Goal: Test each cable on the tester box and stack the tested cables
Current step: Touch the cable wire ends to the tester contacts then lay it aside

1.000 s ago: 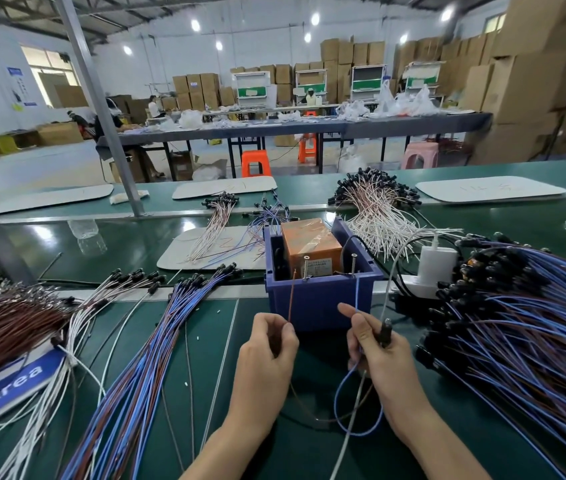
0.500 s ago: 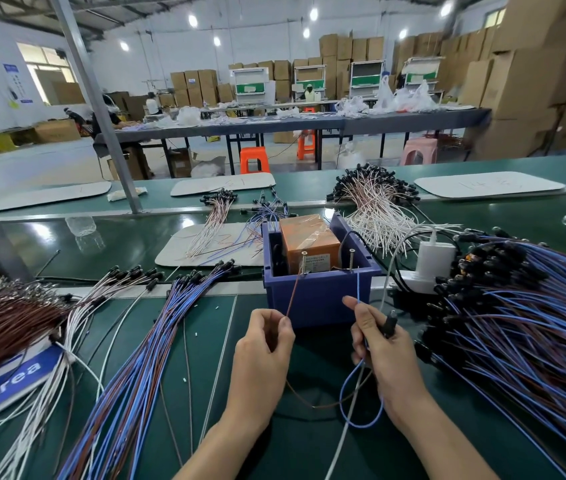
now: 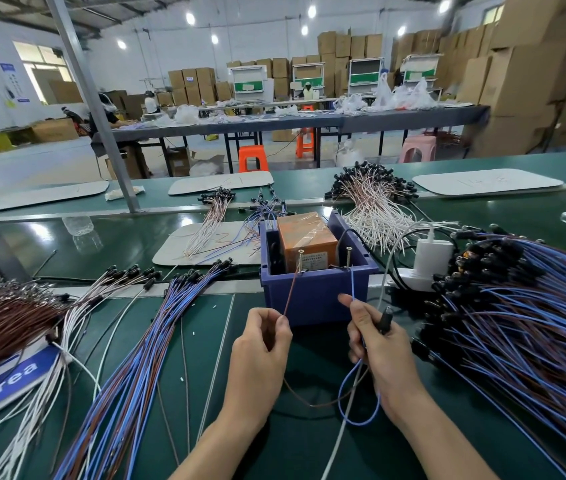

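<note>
Left hand (image 3: 260,344) pinches the brown lead (image 3: 290,296) up to the left screw (image 3: 300,259) on the tester box (image 3: 316,296) at 12 o'clock, right hand (image 3: 382,348) pinches the blue lead (image 3: 353,285) under the right screw (image 3: 348,258) (black plug (image 3: 384,318) tucked in the same fingers), with the cable bundle (image 3: 129,358) lying at 9 o'clock.

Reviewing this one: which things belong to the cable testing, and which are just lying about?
In the job: tester box, brown wire in left hand, blue wire in right hand, right cable pile, left stack.
Lying about: bottle, white board, orange stool.
</note>
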`<action>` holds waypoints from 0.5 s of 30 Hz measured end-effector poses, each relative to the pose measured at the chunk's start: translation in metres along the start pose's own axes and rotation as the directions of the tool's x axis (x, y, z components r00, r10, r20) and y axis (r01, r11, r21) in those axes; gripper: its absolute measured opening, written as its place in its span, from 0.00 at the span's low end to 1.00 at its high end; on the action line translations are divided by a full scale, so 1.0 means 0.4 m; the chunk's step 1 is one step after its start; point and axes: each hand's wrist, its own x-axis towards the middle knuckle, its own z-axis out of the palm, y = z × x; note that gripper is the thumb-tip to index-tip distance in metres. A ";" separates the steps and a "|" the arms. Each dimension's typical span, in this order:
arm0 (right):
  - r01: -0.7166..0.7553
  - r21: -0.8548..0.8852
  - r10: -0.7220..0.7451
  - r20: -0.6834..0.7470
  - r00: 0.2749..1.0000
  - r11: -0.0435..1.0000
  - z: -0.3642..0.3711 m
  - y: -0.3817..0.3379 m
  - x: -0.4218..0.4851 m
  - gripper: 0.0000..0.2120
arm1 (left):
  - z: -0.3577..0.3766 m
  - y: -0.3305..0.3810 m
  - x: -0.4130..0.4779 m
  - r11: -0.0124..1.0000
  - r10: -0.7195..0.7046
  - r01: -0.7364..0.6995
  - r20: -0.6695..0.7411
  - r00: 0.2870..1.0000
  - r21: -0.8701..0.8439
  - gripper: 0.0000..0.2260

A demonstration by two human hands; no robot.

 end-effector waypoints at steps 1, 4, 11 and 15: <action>-0.003 0.004 0.003 -0.002 1.000 1.000 0.000 0.001 0.002 0.12 | 0.000 0.000 0.000 1.000 0.000 0.000 -0.003 1.000 0.001 0.04; -0.011 0.010 0.011 -0.011 1.000 1.000 0.002 0.004 0.007 0.12 | 0.000 0.000 0.000 1.000 0.000 0.000 -0.009 1.000 0.011 0.05; -0.008 0.014 0.008 -0.002 1.000 1.000 0.005 0.003 0.013 0.13 | 0.001 -0.001 0.000 1.000 -0.002 0.002 -0.008 1.000 0.012 0.05; -0.011 0.016 0.011 0.000 1.000 1.000 0.005 0.002 0.012 0.13 | 0.000 0.000 0.000 1.000 -0.003 0.003 -0.011 1.000 0.010 0.04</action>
